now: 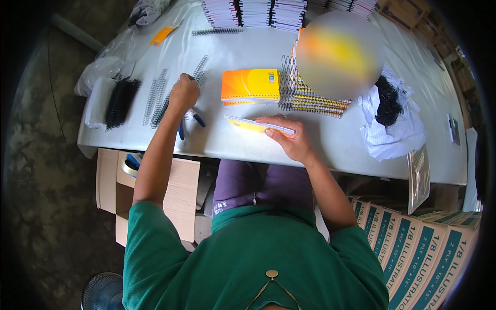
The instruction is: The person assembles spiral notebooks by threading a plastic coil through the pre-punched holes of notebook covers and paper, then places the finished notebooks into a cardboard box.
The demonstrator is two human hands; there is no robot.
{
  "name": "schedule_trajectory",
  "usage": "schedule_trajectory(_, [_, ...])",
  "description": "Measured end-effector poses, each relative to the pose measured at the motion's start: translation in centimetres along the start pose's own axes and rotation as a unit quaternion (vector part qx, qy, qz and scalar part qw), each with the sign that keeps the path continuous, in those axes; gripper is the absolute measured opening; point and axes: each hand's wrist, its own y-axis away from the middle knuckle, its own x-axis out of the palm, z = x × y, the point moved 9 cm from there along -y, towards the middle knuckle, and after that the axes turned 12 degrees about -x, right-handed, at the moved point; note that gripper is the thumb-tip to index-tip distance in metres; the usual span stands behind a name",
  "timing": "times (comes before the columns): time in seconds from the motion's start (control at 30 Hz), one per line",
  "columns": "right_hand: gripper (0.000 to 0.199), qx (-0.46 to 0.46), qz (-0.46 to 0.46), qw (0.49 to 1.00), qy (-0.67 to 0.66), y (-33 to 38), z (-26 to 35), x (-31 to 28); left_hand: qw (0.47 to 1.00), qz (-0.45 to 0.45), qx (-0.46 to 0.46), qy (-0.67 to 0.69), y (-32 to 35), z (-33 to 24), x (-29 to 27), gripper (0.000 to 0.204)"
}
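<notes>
My right hand point(292, 138) grips a thin yellow notebook point(245, 124), tilted with its white page edges upward, fingers behind and thumb in front. My left hand point(184, 93) is closed over the wire binding coils point(199, 67), its fingertips pinched on one; the exact grip is partly hidden. More coils point(154, 95) lie left of that hand. A blue-handled tool, apparently pliers point(198, 120), rests by my left wrist. Between my hands and farther back sits a small stack of orange-yellow notebooks point(248, 85), with punched holes along the near edge.
Coil-bound notebooks point(320, 106) stack at the right, under a blurred patch. Black coils point(387, 101) lie in crumpled white wrapping point(398, 137); more black coils point(121, 103) are far left. Book stacks point(256, 13) line the back. An open carton point(178, 194) stands below the table edge.
</notes>
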Motion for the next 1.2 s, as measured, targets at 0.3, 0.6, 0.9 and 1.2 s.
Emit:
schedule_trajectory(0.3, [0.024,0.013,0.002,1.0,0.001,0.2,-0.2,-0.1,0.988,0.073,-0.091,-0.098,1.3,0.0,0.1,0.044])
schedule_trajectory(0.6, [0.024,0.026,-0.02,0.999,-0.03,0.3,-0.9,-0.1,0.957,0.245,-0.021,0.151,2.0,0.2,1.6,0.038])
schedule_trajectory(0.9, [0.029,0.081,-0.061,0.994,-0.047,0.8,-2.6,-0.5,0.919,0.327,0.038,0.217,15.2,-5.4,0.4,0.044])
schedule_trajectory(1.2, [0.027,0.074,-0.049,0.996,0.014,0.8,-1.9,-0.5,0.933,0.21,0.147,0.253,12.7,-4.7,-1.5,0.028])
